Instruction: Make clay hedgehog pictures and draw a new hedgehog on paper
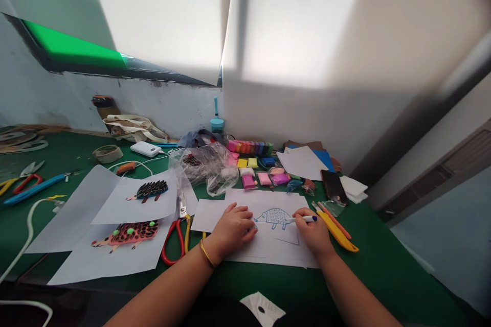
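My right hand [313, 232] grips a white marker [306, 218] with a dark blue end. Its tip meets the rear of a blue outline drawing of a hedgehog [274, 216], whose back carries rows of small curved marks. This drawing is on a white sheet of paper [268, 251]. My left hand [235, 229], with a yellow bangle at the wrist, lies open and flat on the sheet's left part, near the hedgehog's snout. A pair of red and yellow-handled scissors [179, 237] rests left of that hand.
Sheets to the left bear a black-spined hedgehog [151, 190] and a pink one [128, 233]. Several clay packets [264, 179] and a crumpled plastic bag [209, 163] sit behind the sheet. A yellow cutter [337, 231] and a phone [333, 187] lie at the right.
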A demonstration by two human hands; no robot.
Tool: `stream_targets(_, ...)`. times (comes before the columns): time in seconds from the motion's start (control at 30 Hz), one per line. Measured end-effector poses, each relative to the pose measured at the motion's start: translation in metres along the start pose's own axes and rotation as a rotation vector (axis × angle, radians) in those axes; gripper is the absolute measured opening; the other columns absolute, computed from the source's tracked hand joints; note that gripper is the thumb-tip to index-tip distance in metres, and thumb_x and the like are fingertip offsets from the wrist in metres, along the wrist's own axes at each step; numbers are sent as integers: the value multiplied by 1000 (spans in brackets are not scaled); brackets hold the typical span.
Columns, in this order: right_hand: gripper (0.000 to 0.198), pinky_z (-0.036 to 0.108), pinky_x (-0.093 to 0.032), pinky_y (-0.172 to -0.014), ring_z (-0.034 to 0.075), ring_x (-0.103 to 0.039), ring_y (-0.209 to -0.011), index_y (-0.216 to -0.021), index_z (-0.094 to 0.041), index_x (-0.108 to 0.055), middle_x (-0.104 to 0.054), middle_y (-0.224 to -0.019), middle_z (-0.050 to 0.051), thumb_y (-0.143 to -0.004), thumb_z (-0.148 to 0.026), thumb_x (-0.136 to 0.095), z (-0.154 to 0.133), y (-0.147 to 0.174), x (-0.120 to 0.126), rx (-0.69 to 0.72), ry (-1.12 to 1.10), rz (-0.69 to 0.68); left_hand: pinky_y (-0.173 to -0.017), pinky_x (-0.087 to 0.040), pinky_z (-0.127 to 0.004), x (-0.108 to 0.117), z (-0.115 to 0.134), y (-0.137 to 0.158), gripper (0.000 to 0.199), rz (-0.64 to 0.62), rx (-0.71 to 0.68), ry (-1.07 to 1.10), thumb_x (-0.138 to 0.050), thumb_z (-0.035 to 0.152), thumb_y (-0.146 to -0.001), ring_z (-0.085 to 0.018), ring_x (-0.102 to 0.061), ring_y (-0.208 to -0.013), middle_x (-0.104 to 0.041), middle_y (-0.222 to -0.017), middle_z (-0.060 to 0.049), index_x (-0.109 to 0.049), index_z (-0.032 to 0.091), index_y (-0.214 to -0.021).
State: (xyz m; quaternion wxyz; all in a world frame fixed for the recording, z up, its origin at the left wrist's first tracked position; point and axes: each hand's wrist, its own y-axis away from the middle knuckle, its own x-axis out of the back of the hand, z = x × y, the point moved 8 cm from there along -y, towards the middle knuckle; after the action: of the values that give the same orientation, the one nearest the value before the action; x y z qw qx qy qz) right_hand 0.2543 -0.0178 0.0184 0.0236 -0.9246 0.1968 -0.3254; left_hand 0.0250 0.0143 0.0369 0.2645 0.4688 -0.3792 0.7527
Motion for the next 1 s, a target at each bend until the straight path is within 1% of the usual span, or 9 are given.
stream_targets(0.17, 24, 30, -43, -66, 22, -62, -77, -72, -22, -64, -68, -76, 2, -79, -35, -45, -4, 1, -1, 3, 23, -28, -108, -28, -44, 1, 1, -1, 13, -11, 5, -4, -57, 29, -88, -20, -57, -104, -67, -94, -1, -68, 25, -84)
stream_targets(0.37, 23, 29, -43, -64, 22, -61, -75, -70, -22, -63, -68, -73, 2, -77, -33, -44, -1, 1, -2, -4, 20, -33, -107, -28, -45, 1, 0, -1, 11, -18, 15, 7, -59, 29, -87, -21, -57, -105, -68, -95, -1, -68, 25, -83)
stream_targets(0.57, 28, 31, -45, -72, 24, -62, -84, -81, -21, -67, -71, -85, 5, -80, -39, -45, 0, -2, 7, 7, -4, 78, -108, -28, -45, 0, 0, -1, 11, -11, 15, 6, -58, 29, -87, -20, -57, -105, -68, -95, -1, -68, 25, -82)
stream_targets(0.73, 31, 32, -45, -76, 24, -63, -88, -86, -22, -68, -71, -90, 5, -83, -42, -44, 1, -4, 3, 24, 8, 38, -107, -27, -46, 0, 0, -1, 11, -21, 16, 8, -58, 29, -87, -21, -57, -104, -68, -95, -1, -68, 25, -83)
stream_targets(0.9, 30, 31, -45, -73, 24, -63, -85, -83, -22, -68, -71, -86, 5, -81, -42, -45, 6, -5, 2, -2, 33, 50, -108, -28, -44, 0, 0, 0, 14, 2, -5, -9, -57, 30, -88, -20, -57, -104, -67, -93, -2, -69, 25, -83)
stream_targets(1.0, 29, 31, -45, -71, 23, -63, -83, -82, -22, -67, -71, -85, 3, -82, -40, -45, 6, -5, 1, -2, 34, 31, -108, -29, -43, -1, 0, 0, 16, 2, -12, -17, -56, 31, -88, -20, -57, -104, -67, -93, -3, -69, 25, -83)
